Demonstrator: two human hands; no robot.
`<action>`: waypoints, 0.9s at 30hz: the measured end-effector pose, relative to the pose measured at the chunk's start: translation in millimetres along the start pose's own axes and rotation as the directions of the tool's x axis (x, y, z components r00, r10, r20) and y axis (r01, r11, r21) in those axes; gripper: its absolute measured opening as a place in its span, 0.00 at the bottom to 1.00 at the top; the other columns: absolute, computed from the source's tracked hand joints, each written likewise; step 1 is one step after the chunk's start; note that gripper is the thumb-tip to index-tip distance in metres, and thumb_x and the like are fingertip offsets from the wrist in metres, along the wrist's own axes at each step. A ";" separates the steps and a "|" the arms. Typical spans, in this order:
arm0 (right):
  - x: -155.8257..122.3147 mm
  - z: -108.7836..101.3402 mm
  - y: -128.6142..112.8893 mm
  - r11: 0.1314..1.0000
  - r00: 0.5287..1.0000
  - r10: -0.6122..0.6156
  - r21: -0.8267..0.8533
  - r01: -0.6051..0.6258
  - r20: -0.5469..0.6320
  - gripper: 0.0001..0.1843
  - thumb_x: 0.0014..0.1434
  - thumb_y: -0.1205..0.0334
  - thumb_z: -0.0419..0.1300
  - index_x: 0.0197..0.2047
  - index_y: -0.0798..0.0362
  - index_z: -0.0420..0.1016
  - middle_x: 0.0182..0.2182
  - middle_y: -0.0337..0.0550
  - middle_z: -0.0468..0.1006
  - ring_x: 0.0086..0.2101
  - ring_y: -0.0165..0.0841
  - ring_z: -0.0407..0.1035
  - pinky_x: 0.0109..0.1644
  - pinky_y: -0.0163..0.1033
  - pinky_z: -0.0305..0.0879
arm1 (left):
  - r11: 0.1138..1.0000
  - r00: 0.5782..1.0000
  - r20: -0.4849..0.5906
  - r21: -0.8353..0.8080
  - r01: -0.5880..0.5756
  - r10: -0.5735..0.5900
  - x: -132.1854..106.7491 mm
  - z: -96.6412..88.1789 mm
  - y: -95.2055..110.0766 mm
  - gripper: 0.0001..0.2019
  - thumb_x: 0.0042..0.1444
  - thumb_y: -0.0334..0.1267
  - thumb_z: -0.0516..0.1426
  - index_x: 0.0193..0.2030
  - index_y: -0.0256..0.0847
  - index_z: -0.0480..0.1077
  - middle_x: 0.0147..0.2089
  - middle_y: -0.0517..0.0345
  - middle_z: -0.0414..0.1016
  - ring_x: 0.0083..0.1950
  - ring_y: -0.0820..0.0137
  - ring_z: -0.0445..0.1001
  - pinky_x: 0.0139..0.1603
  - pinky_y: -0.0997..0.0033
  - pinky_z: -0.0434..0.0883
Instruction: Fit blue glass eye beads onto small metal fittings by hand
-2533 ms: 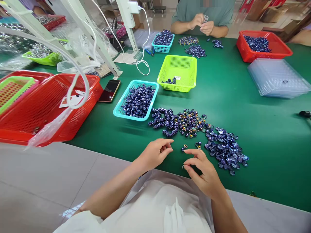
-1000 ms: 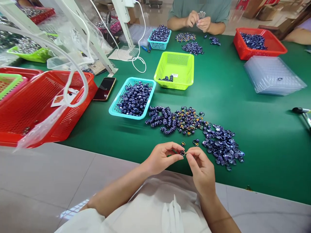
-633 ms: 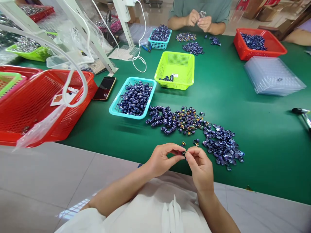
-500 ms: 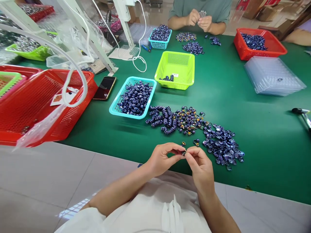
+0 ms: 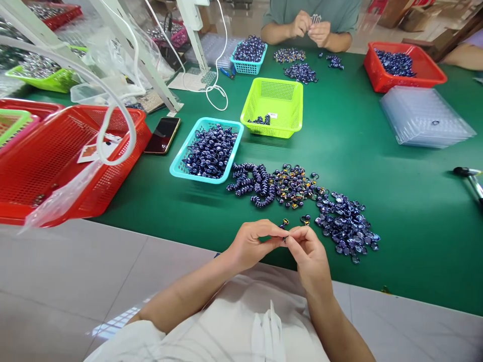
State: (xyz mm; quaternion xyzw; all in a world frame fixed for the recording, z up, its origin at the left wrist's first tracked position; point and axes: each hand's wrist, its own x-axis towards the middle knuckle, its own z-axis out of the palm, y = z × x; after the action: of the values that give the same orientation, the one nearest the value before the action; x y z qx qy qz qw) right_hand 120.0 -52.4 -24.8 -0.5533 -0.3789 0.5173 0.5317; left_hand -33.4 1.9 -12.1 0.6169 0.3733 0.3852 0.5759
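Observation:
My left hand [image 5: 256,242] and my right hand [image 5: 310,254] meet fingertip to fingertip above the table's near edge. Both pinch a small dark shiny metal piece [image 5: 285,240], mostly covered by the fingers, so its exact kind is unclear. Just beyond the fingertips lie two small dark-and-gold pieces, one a ring-like piece [image 5: 305,219] with a loop. Past them is a pile of dark pieces with gold parts [image 5: 294,183]. Coiled rows of dark blue ring-like pieces [image 5: 260,186] lie left of that pile, and flat, round dark blue pieces [image 5: 349,226] are heaped to the right.
A blue basket [image 5: 174,168] full of dark pieces stands left, beside a lime-green basket [image 5: 289,103]. Farther left are a phone [image 5: 163,136] and a red basket [image 5: 124,186]. Clear plastic trays [image 5: 424,118] are stacked right. Opposite, a co-worker's hands [image 5: 311,29] hold small pieces.
My fingertips have closed in slightly around the small piece, so less of it shows. The piles and baskets stay where they were.

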 end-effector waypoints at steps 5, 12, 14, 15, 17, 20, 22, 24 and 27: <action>2.2 -2.4 -3.2 0.999 0.999 0.045 -0.027 -0.045 0.003 0.11 0.60 0.53 0.64 0.34 0.50 0.70 0.29 0.37 0.72 0.31 0.30 0.68 0.35 0.35 0.67 | 0.968 0.978 -0.028 -0.154 0.199 -0.205 -4.9 5.9 -5.5 0.10 0.50 0.39 0.68 0.40 0.40 0.82 0.38 0.51 0.84 0.39 0.64 0.80 0.44 0.66 0.76; 2.1 0.6 -10.8 0.995 0.999 0.034 -0.099 -0.032 0.012 0.10 0.63 0.53 0.61 0.36 0.49 0.70 0.30 0.36 0.72 0.32 0.30 0.68 0.38 0.34 0.67 | 0.790 0.881 -0.008 -0.446 0.420 -0.473 -1.3 8.3 4.5 0.14 0.43 0.39 0.71 0.37 0.37 0.82 0.33 0.54 0.84 0.35 0.68 0.80 0.44 0.68 0.77; 1.8 -0.9 -11.1 0.994 0.998 0.023 -0.109 -0.018 0.051 0.09 0.65 0.52 0.59 0.37 0.49 0.71 0.32 0.36 0.74 0.35 0.30 0.69 0.41 0.35 0.68 | 0.782 0.875 -0.024 -0.461 0.419 -0.483 0.3 7.5 7.7 0.13 0.44 0.39 0.70 0.36 0.36 0.81 0.30 0.56 0.83 0.32 0.70 0.78 0.40 0.70 0.76; 1.6 -2.7 -10.7 0.992 0.998 0.007 -0.130 0.001 0.061 0.09 0.66 0.53 0.57 0.39 0.48 0.72 0.33 0.37 0.74 0.36 0.30 0.70 0.42 0.35 0.68 | 0.783 0.875 -0.033 -0.464 0.415 -0.483 0.8 7.1 8.5 0.12 0.44 0.38 0.70 0.36 0.36 0.81 0.29 0.56 0.82 0.31 0.71 0.78 0.39 0.71 0.76; 1.1 -7.6 -9.0 0.978 0.996 -0.053 -0.198 0.065 0.065 0.08 0.67 0.54 0.56 0.41 0.48 0.73 0.35 0.38 0.75 0.38 0.31 0.70 0.43 0.36 0.67 | 0.793 0.875 -0.053 -0.453 0.408 -0.481 1.8 6.3 8.8 0.11 0.44 0.37 0.69 0.35 0.36 0.81 0.30 0.57 0.82 0.30 0.72 0.77 0.35 0.73 0.75; -0.9 -15.9 -5.5 0.924 0.977 -0.196 -0.318 0.212 0.081 0.05 0.67 0.58 0.57 0.43 0.47 0.73 0.39 0.40 0.74 0.41 0.33 0.70 0.47 0.39 0.67 | 0.809 0.875 -0.079 -0.426 0.404 -0.478 3.4 5.0 7.4 0.09 0.44 0.36 0.68 0.34 0.35 0.80 0.30 0.56 0.81 0.30 0.73 0.75 0.32 0.76 0.72; -2.9 -19.1 -3.9 0.867 0.949 -0.293 -0.386 0.315 0.116 0.04 0.65 0.61 0.59 0.44 0.47 0.72 0.41 0.42 0.74 0.44 0.35 0.70 0.48 0.41 0.67 | 0.809 0.874 -0.081 -0.428 0.404 -0.479 4.7 4.6 6.7 0.08 0.44 0.35 0.67 0.33 0.35 0.79 0.30 0.56 0.80 0.30 0.73 0.75 0.32 0.76 0.72; -4.9 -19.1 -3.0 0.793 0.912 -0.372 -0.451 0.409 0.174 0.08 0.62 0.62 0.62 0.46 0.47 0.72 0.42 0.42 0.74 0.44 0.36 0.70 0.47 0.42 0.68 | 0.807 0.874 -0.080 -0.430 0.404 -0.480 6.0 4.8 6.7 0.07 0.44 0.34 0.67 0.31 0.35 0.79 0.29 0.56 0.80 0.30 0.73 0.75 0.33 0.75 0.72; -5.4 -14.5 -1.0 0.655 0.840 -0.477 -0.533 0.536 0.259 0.16 0.59 0.63 0.66 0.50 0.47 0.70 0.42 0.43 0.74 0.42 0.37 0.70 0.45 0.44 0.69 | 0.809 0.873 -0.070 -0.419 0.413 -0.483 7.2 6.4 6.5 0.07 0.44 0.34 0.66 0.32 0.35 0.78 0.28 0.58 0.79 0.29 0.74 0.74 0.33 0.76 0.71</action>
State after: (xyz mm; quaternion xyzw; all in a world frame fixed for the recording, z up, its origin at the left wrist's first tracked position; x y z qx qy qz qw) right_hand 133.3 -60.4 -24.4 -0.5359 -0.6831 0.2316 0.4387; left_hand -24.4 5.3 -5.6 0.3475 0.4727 0.3566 0.7270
